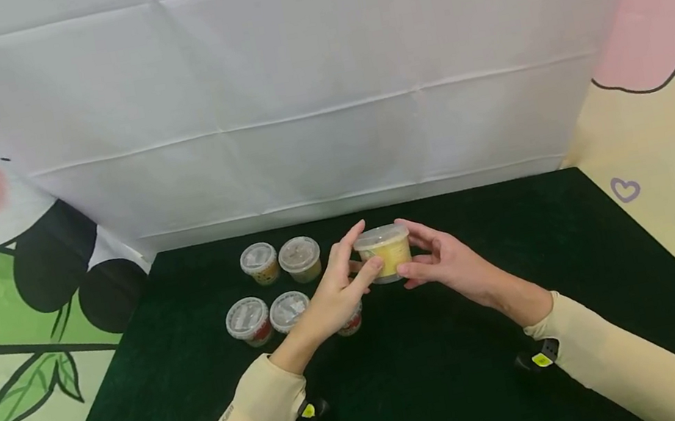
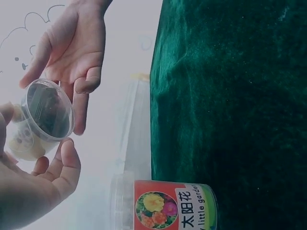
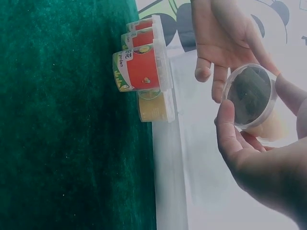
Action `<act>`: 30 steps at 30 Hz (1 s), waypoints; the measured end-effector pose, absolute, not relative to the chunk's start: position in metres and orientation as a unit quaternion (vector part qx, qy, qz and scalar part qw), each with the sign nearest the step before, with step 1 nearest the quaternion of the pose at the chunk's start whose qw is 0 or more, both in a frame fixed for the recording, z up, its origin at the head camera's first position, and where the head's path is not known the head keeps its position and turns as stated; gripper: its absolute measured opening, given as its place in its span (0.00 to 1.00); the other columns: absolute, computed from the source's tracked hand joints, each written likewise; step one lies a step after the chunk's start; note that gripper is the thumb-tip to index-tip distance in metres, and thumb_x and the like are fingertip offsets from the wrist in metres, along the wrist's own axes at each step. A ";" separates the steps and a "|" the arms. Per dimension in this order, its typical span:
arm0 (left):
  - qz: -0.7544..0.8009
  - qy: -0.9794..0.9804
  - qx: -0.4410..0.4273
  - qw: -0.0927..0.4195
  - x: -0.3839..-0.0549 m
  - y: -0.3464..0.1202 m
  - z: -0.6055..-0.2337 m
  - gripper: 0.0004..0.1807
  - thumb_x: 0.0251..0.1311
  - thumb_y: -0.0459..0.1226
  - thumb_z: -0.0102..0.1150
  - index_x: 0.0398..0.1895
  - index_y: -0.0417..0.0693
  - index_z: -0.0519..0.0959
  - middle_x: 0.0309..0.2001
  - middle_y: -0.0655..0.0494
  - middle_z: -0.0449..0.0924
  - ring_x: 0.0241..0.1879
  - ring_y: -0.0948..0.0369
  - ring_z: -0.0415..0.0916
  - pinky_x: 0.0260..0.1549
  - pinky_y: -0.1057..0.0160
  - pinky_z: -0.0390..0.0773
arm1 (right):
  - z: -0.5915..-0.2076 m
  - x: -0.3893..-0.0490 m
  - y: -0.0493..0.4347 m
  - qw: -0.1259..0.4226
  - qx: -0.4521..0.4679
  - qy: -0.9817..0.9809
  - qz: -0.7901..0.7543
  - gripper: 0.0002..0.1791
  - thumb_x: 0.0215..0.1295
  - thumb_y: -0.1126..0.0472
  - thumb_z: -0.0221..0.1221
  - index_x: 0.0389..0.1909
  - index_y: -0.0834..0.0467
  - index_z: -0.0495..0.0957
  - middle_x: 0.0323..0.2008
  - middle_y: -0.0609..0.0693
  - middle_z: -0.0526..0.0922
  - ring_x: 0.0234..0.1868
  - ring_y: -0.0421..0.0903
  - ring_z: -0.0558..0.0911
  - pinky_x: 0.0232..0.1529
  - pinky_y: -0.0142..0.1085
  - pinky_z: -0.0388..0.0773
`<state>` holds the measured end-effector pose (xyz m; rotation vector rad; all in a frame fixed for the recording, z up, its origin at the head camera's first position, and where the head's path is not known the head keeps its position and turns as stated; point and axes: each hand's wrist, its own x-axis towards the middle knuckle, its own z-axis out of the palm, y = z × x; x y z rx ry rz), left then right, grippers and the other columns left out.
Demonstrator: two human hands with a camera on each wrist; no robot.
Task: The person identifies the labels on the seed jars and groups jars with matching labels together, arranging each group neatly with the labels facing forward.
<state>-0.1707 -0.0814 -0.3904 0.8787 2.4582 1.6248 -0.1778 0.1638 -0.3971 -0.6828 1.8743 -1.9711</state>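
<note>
Both hands hold a small round plastic tub (image 1: 394,257) with a clear lid and a yellow label, upright above the dark green table. My left hand (image 1: 336,291) grips its left side, thumb on the front and forefinger pointing up beside the lid. On the other side, my right hand (image 1: 454,264) holds it with the thumb low on the front and fingers behind. Dark contents show through the tub's round base (image 3: 249,96) in the right wrist view. A red-labelled tub (image 1: 351,323) stands below my left wrist, partly hidden by it.
Several lidded tubs stand left of my hands: two at the back, one with speckled yellow sides (image 1: 264,271) and a pale one (image 1: 301,261), and in front a red-labelled one (image 1: 250,322) beside another (image 1: 289,309). A white cloth wall (image 1: 329,160) rises behind the green table (image 1: 445,371).
</note>
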 end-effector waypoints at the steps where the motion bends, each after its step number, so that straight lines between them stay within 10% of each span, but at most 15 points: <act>1: 0.526 0.800 0.287 0.031 -0.171 -0.082 -0.390 0.36 0.78 0.46 0.48 0.83 0.62 0.45 0.65 0.43 0.56 0.52 0.52 0.76 0.41 0.56 0.83 | -0.396 -0.178 0.164 0.168 -0.237 0.659 -0.694 0.44 0.74 0.62 0.60 0.82 0.51 0.44 0.76 0.56 0.58 0.62 0.56 0.78 0.55 0.47 0.81; 30: 0.534 0.790 0.302 0.004 -0.166 -0.085 -0.389 0.39 0.79 0.43 0.48 0.83 0.55 0.40 0.66 0.45 0.57 0.55 0.52 0.74 0.42 0.55 0.83 | -0.389 -0.178 0.164 0.149 -0.239 0.648 -0.708 0.40 0.76 0.61 0.57 0.81 0.51 0.46 0.70 0.60 0.66 0.63 0.52 0.74 0.59 0.40 0.78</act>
